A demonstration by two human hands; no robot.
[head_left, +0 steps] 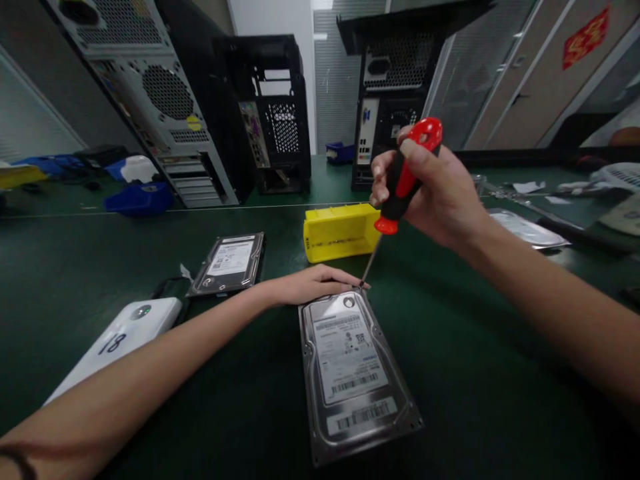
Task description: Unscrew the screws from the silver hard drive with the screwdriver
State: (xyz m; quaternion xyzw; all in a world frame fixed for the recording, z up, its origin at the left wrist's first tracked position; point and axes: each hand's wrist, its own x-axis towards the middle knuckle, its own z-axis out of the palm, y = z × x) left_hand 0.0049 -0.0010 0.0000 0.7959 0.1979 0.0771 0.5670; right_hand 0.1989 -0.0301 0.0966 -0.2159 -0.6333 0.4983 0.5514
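Note:
In the head view a silver hard drive (350,373) with a white label lies on the green table in front of me. My left hand (323,283) rests across its far end, fingers stretched out toward the far right corner; the thumb is not clearly visible. A red and black screwdriver (400,190) is gripped in my right hand (435,180), tilted above the drive. Its thin shaft runs down to that same corner, with the tip beside my left fingertips. Whether the tip sits in a screw is too small to tell.
Just beyond the drive stands a yellow plastic bin (340,233). A second hard drive (231,263) and a white device marked 18 (120,333) lie to the left. Several computer cases, one a black tower (275,113), stand at the back, near a blue bin (140,199).

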